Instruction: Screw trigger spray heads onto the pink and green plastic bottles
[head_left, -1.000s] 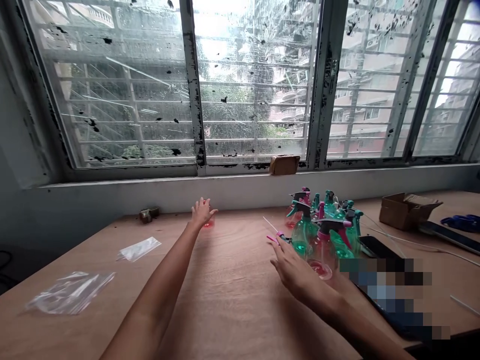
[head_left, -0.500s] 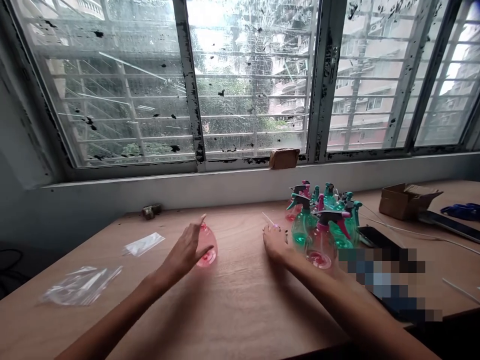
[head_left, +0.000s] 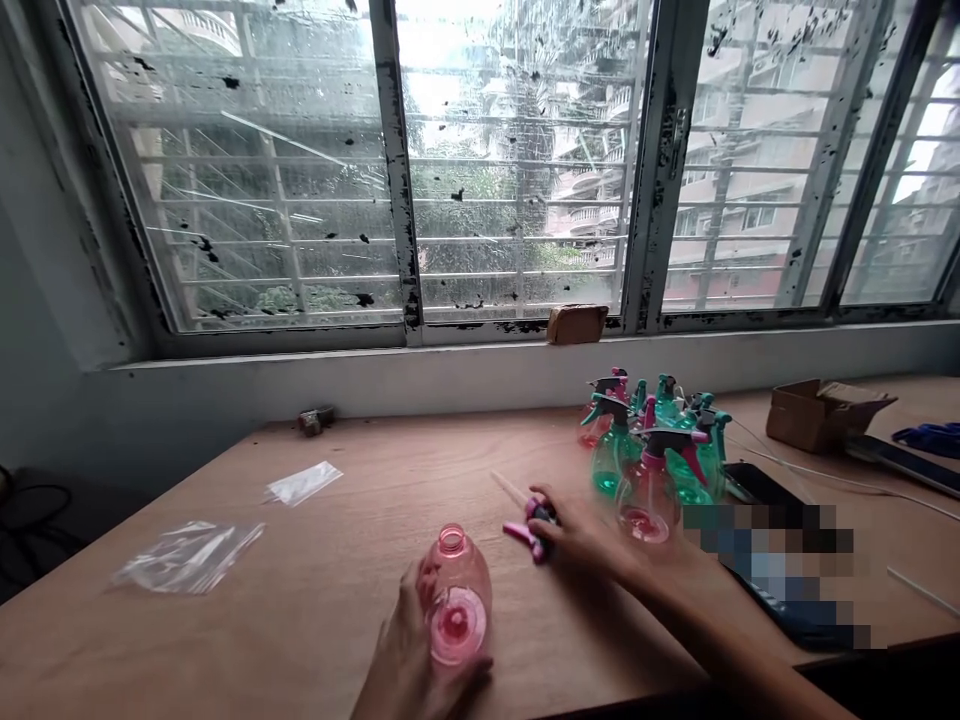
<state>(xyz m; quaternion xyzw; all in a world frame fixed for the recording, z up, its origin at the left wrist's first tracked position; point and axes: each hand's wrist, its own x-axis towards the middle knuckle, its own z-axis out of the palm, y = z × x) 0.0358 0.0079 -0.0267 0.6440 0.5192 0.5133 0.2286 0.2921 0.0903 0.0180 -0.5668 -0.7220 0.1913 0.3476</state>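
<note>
My left hand (head_left: 409, 640) is wrapped around a clear pink spray bottle (head_left: 459, 590). The bottle has no top on and leans so that its round base faces me, its open neck pointing away. Off to the right, my right hand (head_left: 574, 525) grips a pink and black trigger spray head (head_left: 538, 525). A thin pale dip tube sticks out of the spray head toward the far left. Between the bottle and the spray head there is a gap. Close behind my right wrist stands a pink spray bottle (head_left: 649, 495) with a black and pink trigger head fitted.
Several green and pink spray bottles (head_left: 615, 455) crowd the right side. Farther right are an open cardboard box (head_left: 814, 415), a dark phone (head_left: 765, 485) and a white cable. Clear plastic bags (head_left: 191, 555) lie at left. A window runs behind the wooden table (head_left: 300, 640).
My left hand has brought the pink bottle nearer and to the right, tipping it. My right hand has lifted the spray head, which now shows clearly with its tube. The view has shifted slightly.
</note>
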